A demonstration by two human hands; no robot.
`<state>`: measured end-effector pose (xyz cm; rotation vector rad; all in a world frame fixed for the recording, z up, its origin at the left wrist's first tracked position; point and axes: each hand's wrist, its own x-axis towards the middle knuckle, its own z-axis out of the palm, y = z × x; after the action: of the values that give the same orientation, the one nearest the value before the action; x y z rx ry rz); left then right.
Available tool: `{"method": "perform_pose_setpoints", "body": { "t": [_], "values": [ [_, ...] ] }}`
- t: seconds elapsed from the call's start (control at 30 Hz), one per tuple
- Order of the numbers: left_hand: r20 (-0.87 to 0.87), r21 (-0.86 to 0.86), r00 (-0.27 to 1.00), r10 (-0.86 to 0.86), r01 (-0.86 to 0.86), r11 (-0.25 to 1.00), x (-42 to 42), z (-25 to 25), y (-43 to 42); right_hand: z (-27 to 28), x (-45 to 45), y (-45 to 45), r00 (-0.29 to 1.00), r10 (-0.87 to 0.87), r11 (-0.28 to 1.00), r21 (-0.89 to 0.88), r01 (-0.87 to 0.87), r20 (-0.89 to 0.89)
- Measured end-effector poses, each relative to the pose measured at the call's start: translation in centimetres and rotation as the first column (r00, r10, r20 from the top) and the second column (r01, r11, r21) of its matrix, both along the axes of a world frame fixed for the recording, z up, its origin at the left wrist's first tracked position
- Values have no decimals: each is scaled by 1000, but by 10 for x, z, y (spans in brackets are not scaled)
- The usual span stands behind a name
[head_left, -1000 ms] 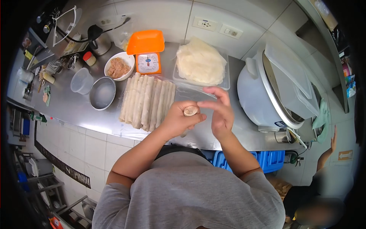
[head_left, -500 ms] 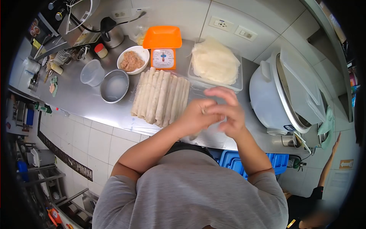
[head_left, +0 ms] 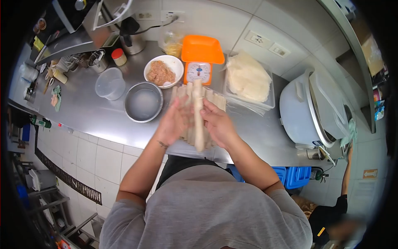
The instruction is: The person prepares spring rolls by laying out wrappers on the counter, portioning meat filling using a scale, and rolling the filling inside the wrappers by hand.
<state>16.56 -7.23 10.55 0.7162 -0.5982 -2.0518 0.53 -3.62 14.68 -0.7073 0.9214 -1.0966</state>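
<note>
A long, pale spring roll [head_left: 199, 128] is held upright in the picture, over a pile of similar rolls [head_left: 221, 99] lying side by side on the steel counter. My right hand [head_left: 219, 124] grips it from the right, thumb and fingers against its side. On the other side, my left hand [head_left: 174, 120] has its fingers spread and blurred by motion, close to the roll; whether any finger touches it is unclear. Left of the pile stands a metal bowl [head_left: 144, 102] of cloudy liquid. Minced filling [head_left: 161, 73] sits in a white bowl [head_left: 176, 64] behind.
An orange kitchen scale [head_left: 203, 49] stands behind the rolls. Thin wrappers [head_left: 248, 79] fill a clear tub on the right, beside a large white cooker [head_left: 298, 108]. A plastic container [head_left: 110, 84] and red-lidded jar [head_left: 119, 57] stand left. Another person [head_left: 327, 216] is at lower right.
Both hands have moved left from beside the pile to over it, and they have separated. A roll now shows plainly in my right hand. The camera view has shifted slightly.
</note>
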Motion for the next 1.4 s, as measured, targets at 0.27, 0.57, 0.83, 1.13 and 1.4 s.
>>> {"method": "perform_pose_setpoints", "body": {
  "t": [0.27,0.57,0.83,1.13,1.4],
  "values": [
    [662,49,724,-193,215,975,48,-59,-21,-21,-7,-10,869,-166,985,-118,125,-467],
    [922,-344,280,268,269,900,29,-120,-47,-33,-14,2,803,-295,954,-112,279,-518],
    [947,-320,156,281,377,869,18,-127,-35,-90,-165,-85,-27,-469,881,-470,54,-883],
    [791,-611,273,547,325,722,8,-66,-4,-131,-241,-202,-388,-405,908,-414,-65,-828],
    [709,-678,381,593,137,722,-17,-20,16,-101,-306,-216,-128,-677,730,-683,6,-724]
  ]
}}
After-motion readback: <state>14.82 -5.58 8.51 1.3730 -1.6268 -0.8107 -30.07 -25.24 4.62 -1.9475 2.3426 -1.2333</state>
